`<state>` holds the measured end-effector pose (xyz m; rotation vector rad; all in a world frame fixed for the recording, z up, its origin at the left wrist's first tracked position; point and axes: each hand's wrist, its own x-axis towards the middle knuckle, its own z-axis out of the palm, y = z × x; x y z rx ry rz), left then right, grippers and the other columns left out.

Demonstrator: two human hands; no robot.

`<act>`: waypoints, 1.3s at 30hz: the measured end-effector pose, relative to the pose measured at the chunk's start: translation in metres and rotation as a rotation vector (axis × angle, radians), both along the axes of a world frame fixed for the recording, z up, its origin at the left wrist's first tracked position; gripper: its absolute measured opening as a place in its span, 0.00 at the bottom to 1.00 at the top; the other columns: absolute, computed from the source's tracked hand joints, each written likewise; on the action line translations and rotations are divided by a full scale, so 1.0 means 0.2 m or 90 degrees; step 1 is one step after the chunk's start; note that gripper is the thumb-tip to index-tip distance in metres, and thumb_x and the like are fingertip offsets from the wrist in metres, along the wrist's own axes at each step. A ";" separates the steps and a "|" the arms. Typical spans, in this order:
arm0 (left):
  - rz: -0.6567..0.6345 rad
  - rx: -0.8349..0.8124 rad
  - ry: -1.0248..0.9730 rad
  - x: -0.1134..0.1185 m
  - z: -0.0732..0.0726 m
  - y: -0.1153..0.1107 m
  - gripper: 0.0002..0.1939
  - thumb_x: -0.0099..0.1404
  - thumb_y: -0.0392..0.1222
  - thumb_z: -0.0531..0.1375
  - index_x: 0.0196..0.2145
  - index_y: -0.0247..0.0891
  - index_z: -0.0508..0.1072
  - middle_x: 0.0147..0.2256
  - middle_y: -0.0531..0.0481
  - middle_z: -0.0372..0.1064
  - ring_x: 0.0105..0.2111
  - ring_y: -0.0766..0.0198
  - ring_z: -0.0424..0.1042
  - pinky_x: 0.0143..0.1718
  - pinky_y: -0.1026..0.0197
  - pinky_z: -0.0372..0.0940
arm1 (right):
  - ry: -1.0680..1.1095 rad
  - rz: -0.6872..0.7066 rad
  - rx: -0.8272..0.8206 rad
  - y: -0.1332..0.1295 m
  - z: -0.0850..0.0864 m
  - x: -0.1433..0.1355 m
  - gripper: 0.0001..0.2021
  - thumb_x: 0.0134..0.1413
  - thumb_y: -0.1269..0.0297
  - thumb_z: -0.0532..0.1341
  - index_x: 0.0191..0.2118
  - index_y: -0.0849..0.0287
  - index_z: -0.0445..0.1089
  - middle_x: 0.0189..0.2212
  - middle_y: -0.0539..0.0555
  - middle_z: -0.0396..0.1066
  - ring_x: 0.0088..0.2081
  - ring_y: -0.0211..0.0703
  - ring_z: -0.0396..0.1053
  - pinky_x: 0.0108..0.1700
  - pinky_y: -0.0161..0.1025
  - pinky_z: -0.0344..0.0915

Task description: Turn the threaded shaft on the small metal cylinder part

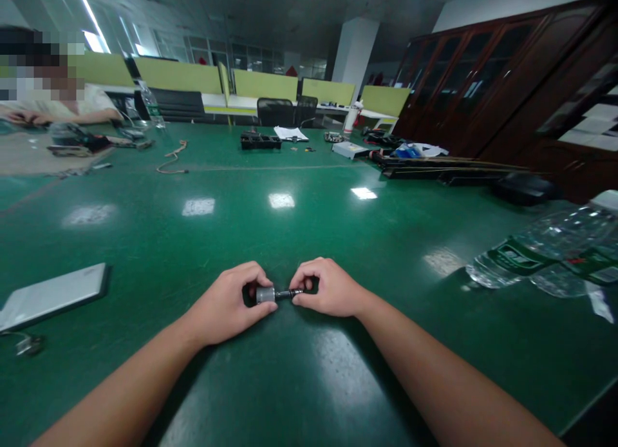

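Observation:
A small grey metal cylinder (266, 295) with a thin dark shaft lies level just over the green tabletop (232, 228). My left hand (232, 303) grips the cylinder between thumb and fingers. On the other side, my right hand (331, 288) pinches the far end of the shaft, where a small shiny coiled or ringed part (295, 292) shows. The two hands face each other with a short gap between their fingertips. Whether the small part is separate from the shaft is too small to tell.
A pale flat device (55, 295) lies at left with a cable by it. Clear bottles (521, 257) stand or lean at right. Black parts (434, 167), a black tray (261, 140) and a cord (174, 157) are farther back. A person (91, 102) sits at far left.

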<state>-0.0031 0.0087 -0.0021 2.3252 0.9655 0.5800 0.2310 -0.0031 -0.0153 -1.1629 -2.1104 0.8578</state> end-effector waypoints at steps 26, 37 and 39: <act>0.014 -0.011 0.000 0.00 0.00 0.00 0.07 0.60 0.41 0.64 0.35 0.38 0.71 0.33 0.51 0.68 0.32 0.61 0.69 0.34 0.60 0.62 | -0.024 0.011 0.013 0.01 0.00 -0.01 0.07 0.44 0.69 0.69 0.34 0.60 0.79 0.26 0.49 0.70 0.27 0.34 0.65 0.30 0.33 0.59; 0.020 -0.014 -0.010 0.00 0.01 0.00 0.06 0.60 0.42 0.63 0.34 0.38 0.72 0.33 0.51 0.69 0.32 0.61 0.69 0.35 0.60 0.62 | -0.035 -0.014 -0.008 0.00 0.02 0.01 0.06 0.44 0.69 0.69 0.33 0.60 0.79 0.27 0.50 0.72 0.29 0.36 0.67 0.33 0.34 0.62; 0.020 -0.017 -0.008 0.00 0.01 0.00 0.07 0.60 0.42 0.63 0.35 0.38 0.72 0.33 0.50 0.69 0.33 0.61 0.69 0.35 0.60 0.62 | -0.038 -0.018 -0.009 -0.01 0.02 0.02 0.06 0.45 0.70 0.69 0.33 0.60 0.79 0.27 0.51 0.72 0.29 0.36 0.68 0.33 0.34 0.63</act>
